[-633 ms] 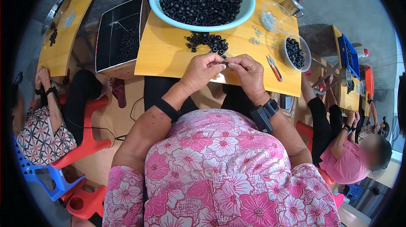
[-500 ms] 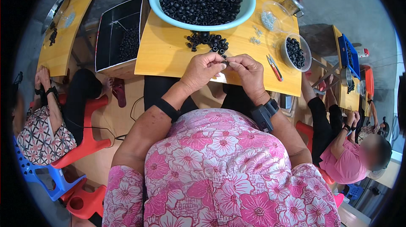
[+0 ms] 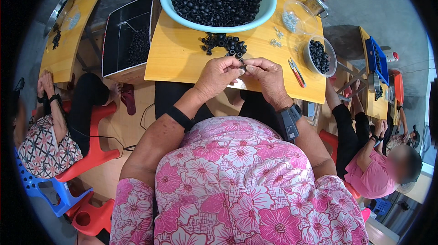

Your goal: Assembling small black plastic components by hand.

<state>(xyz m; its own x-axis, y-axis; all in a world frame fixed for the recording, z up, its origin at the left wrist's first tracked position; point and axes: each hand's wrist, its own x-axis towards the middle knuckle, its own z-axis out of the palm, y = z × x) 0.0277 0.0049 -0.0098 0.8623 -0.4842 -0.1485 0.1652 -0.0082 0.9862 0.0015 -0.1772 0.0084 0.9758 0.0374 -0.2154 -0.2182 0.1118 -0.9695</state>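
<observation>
My left hand (image 3: 220,75) and my right hand (image 3: 266,77) meet over the table's near edge, fingers pinched together. Between the fingertips is a small black rubber-like piece (image 3: 243,67), mostly hidden by the fingers; both hands grip it. Just beyond them lies a loose pile of small black round pieces (image 3: 222,43). Behind that pile stands a big light-blue basin (image 3: 165,3) heaped with the same black pieces. To the right of my right hand lies a pair of small snips (image 3: 297,72) with red handles.
On the table's right are a clear tub (image 3: 333,65) of black pieces, a clear dish (image 3: 311,22) of small shiny parts, and a metal mug (image 3: 317,4). Left of the yellow table (image 3: 173,65) stands an open box (image 3: 132,69). People sit at other tables on both sides.
Both hands stay at nearly the same spot. My right thumb and fingers have shifted slightly against the small piece, and my right wrist has turned a little.
</observation>
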